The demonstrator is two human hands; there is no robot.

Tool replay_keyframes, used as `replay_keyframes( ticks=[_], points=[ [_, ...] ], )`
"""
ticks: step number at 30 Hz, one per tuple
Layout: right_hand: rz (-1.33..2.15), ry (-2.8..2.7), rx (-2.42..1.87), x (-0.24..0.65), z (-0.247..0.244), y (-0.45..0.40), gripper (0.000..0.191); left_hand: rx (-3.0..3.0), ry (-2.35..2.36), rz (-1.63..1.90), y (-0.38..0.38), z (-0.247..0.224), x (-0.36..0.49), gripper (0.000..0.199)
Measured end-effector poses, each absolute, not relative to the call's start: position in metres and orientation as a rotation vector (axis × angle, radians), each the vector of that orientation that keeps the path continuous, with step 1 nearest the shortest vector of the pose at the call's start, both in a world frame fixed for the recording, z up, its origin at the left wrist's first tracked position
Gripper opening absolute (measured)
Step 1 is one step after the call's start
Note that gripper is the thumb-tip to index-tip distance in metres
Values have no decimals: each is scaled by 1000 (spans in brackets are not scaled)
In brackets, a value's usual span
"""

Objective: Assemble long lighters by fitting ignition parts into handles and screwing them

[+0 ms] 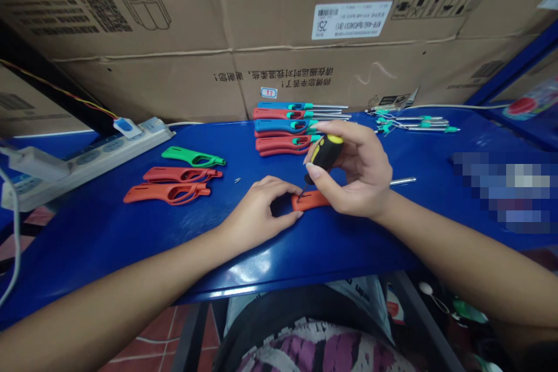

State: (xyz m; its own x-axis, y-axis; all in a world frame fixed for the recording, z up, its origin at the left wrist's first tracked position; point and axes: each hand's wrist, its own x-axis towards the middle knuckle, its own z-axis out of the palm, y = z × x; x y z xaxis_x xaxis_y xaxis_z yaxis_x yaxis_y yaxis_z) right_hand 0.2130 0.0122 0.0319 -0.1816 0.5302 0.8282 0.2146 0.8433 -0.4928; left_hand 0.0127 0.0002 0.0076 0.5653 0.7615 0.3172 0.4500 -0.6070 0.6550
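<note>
An orange long-neck lighter (311,201) lies on the blue table, its metal tube pointing right past my right hand. My left hand (261,209) pinches the lighter's left end between thumb and forefinger. In my right hand (364,165) is a black and yellow screwdriver (326,157), held tilted with its tip down on the lighter's handle near that end. My right hand covers the lighter's middle. Whether a screw sits under the tip is too small to tell. A few tiny screws (238,180) lie on the table left of my left hand.
Several blue and red lighters (279,126) are stacked behind my hands. Green, red and orange lighter shells (168,192) lie at left, near a white power strip (93,157). Metal tubes with green parts and wires (418,122) are at back right. Cardboard boxes (174,81) wall off the back.
</note>
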Motion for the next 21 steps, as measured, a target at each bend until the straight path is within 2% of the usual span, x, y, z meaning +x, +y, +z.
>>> replay_keyframes(
  ticks=[14, 18, 21],
  points=[
    [301, -1806, -550, 214, 33, 14, 52, 2277, 952, 828, 0, 8, 13, 24],
    [318, -1879, -548, 215, 36, 15, 59, 2276, 940, 822, 0, 8, 13, 24],
    [463, -1975, -583, 218, 43, 15, 64, 2273, 931, 820, 0, 8, 13, 23]
  ],
)
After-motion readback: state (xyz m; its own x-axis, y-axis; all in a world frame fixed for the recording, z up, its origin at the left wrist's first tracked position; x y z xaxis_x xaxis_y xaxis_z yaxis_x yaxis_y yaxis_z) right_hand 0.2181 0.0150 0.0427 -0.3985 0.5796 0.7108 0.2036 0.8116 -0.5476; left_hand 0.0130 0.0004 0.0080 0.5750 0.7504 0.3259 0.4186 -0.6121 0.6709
